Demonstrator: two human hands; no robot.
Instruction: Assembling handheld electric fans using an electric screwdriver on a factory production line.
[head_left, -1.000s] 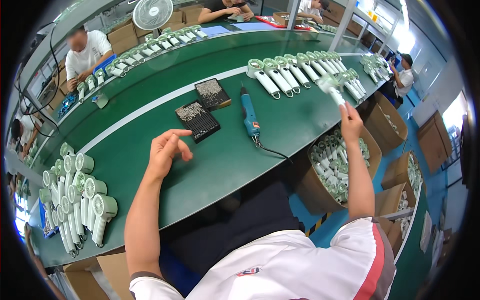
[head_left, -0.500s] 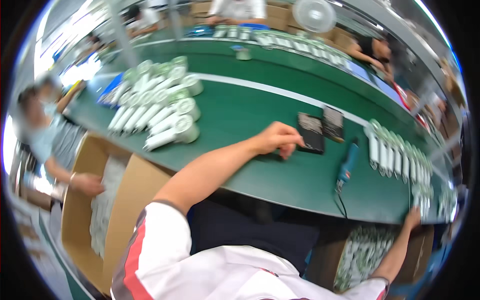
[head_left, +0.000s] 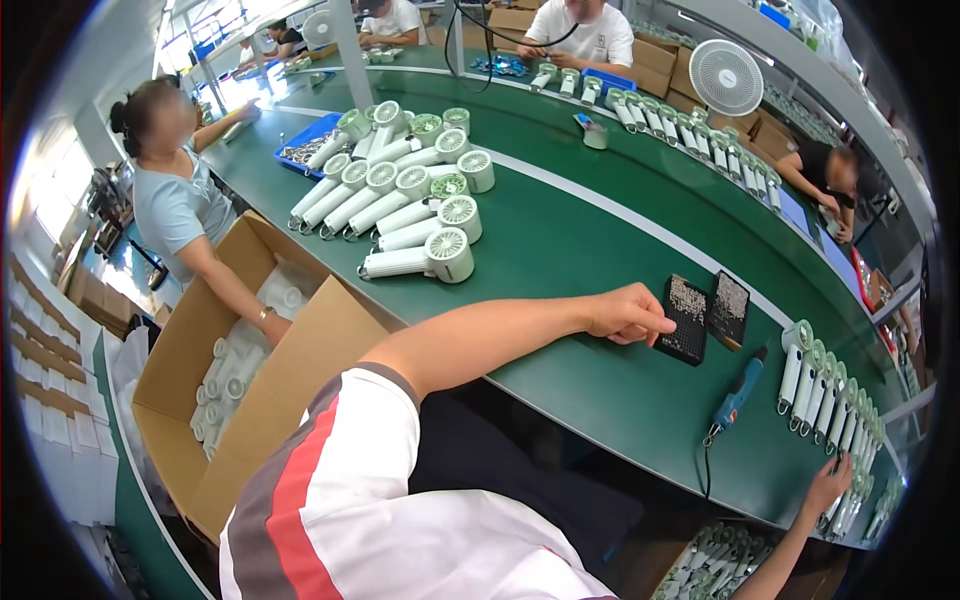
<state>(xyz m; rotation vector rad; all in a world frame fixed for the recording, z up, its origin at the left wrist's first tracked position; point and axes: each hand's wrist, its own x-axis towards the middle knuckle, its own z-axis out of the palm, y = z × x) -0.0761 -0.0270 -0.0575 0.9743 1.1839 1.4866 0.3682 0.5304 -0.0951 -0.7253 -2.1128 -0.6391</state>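
Note:
My left hand hovers over the green bench at the left edge of a black tray of small screws. Its fingers are curled with thumb and index together; whatever they pinch is too small to see. A second black screw tray lies just beyond. At the far right, my right hand reaches to the near end of a row of pale handheld fans. Its fingers close at the end of one fan, partly hidden. Between the hands lies a blue electric screwdriver with a black cord.
Many white handheld fans lie in rows at the left, beside a blue tray. An open cardboard box holds more; a co-worker's arm reaches into it. Another box of fan parts is below the bench at right.
The view has swung, so the bench appears shifted right and lower. My hands stay by the screw tray and the right-hand fans. The co-worker's hand has gone deeper into the box.

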